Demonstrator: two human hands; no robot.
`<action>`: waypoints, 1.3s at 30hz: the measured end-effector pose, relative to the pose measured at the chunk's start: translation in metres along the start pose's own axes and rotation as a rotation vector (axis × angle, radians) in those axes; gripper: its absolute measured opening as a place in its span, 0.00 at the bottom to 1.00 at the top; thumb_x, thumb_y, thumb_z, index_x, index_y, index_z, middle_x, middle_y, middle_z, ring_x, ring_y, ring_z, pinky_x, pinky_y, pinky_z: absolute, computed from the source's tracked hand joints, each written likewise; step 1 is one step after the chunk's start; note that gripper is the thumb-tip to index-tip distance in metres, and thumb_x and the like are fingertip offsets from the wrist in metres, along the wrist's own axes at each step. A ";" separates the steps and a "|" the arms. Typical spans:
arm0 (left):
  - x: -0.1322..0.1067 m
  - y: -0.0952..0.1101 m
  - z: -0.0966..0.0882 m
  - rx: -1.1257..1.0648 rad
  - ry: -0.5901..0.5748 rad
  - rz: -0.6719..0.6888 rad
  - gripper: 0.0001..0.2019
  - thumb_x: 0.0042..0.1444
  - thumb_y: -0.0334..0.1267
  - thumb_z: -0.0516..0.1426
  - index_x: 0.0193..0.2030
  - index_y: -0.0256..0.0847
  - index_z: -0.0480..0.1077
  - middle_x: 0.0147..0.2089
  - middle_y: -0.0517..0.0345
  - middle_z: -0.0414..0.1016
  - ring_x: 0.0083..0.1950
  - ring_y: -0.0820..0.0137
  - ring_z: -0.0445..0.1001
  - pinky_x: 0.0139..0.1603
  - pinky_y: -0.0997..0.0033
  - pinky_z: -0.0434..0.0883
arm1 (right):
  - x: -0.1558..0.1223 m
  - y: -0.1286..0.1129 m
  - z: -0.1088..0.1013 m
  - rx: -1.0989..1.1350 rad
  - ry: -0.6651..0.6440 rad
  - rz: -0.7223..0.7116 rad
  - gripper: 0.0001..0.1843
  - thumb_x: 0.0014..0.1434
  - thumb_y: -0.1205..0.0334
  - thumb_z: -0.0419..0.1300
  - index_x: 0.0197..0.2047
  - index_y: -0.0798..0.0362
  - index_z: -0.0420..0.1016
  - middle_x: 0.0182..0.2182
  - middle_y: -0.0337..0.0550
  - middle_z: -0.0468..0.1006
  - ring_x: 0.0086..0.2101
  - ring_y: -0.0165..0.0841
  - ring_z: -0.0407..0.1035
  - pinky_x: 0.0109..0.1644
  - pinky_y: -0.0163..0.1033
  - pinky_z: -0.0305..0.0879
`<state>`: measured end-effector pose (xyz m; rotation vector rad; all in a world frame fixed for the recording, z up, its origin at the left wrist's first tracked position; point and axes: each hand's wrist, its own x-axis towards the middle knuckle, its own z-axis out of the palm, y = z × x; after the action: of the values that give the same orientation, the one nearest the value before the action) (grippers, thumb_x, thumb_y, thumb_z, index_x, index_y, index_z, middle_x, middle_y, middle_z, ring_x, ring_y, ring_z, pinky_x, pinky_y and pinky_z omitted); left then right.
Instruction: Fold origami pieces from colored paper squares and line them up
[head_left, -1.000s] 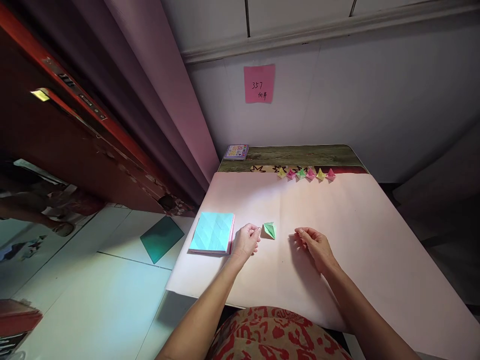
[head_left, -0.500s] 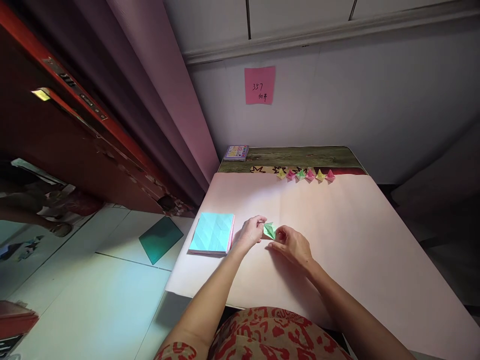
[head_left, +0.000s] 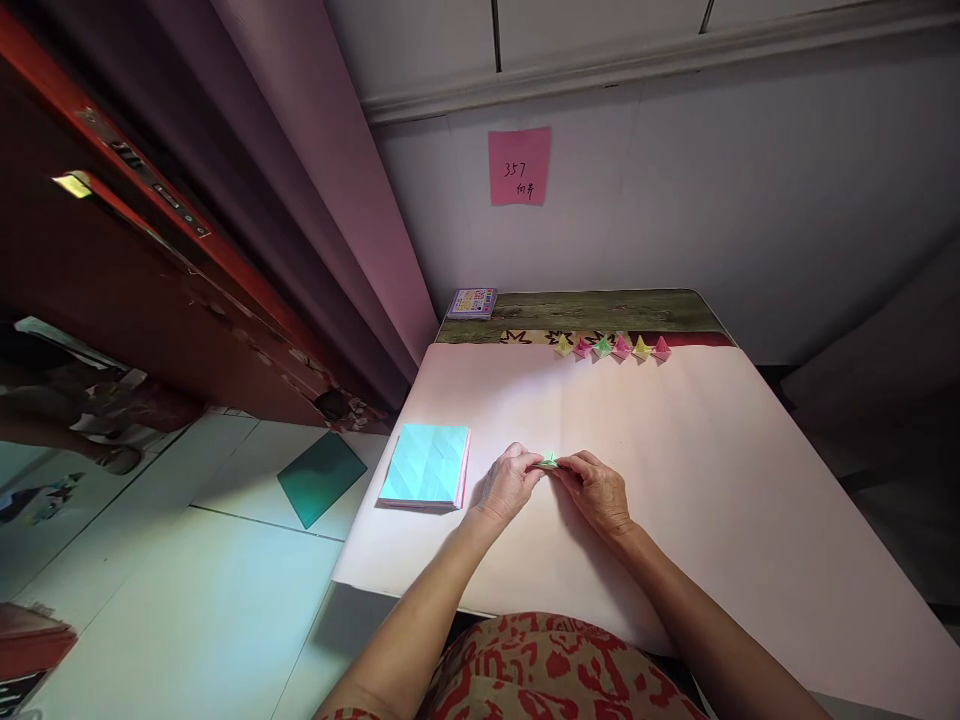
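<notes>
A small green folded paper piece [head_left: 549, 459] sits just above the pale pink sheet covering the table [head_left: 712, 480], pinched between both hands. My left hand [head_left: 508, 482] grips its left side with closed fingers. My right hand [head_left: 596, 488] grips its right side, fingertips meeting the left hand's. Most of the green piece is hidden by the fingers. A stack of square papers with a light blue creased top sheet [head_left: 426, 466] lies just left of my left hand.
Several small folded paper figures in yellow, pink and green [head_left: 611, 348] stand in a row at the sheet's far edge. A small printed pack [head_left: 472, 302] lies at the table's back left corner. A pink note [head_left: 519, 166] hangs on the wall. A green sheet [head_left: 321, 477] lies on the floor.
Both hands have closed in from either side on the green folded piece, which lay free on the sheet a second ago. It is now held flatter between the fingertips.
</notes>
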<state>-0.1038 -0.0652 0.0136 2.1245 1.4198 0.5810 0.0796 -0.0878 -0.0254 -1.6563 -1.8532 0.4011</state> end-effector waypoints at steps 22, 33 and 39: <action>-0.011 0.041 -0.019 -1.221 0.047 -0.318 0.20 0.46 0.39 0.69 0.46 0.35 0.77 0.39 0.50 0.80 0.41 0.66 0.77 0.44 0.66 0.73 | 0.003 -0.055 -0.057 0.344 0.291 -0.260 0.05 0.62 0.66 0.59 0.39 0.50 0.77 0.31 0.41 0.79 0.28 0.29 0.71 0.34 0.34 0.67; -0.020 0.077 -0.041 -1.194 0.238 -0.370 0.17 0.46 0.44 0.69 0.39 0.33 0.79 0.34 0.51 0.81 0.35 0.67 0.79 0.38 0.64 0.79 | 0.009 -0.081 -0.089 0.488 -0.016 0.046 0.14 0.60 0.48 0.62 0.33 0.50 0.78 0.26 0.41 0.77 0.23 0.30 0.65 0.28 0.36 0.63; -0.018 0.083 -0.046 -1.279 0.361 -0.465 0.18 0.44 0.45 0.69 0.38 0.34 0.78 0.34 0.51 0.81 0.34 0.69 0.78 0.37 0.67 0.77 | 0.009 -0.086 -0.091 0.599 -0.020 0.161 0.18 0.56 0.44 0.64 0.37 0.52 0.76 0.32 0.45 0.79 0.25 0.30 0.65 0.28 0.36 0.63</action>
<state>-0.0794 -0.1002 0.1001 0.6863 1.1133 1.2578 0.0682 -0.1097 0.0982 -1.3789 -1.4186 0.9394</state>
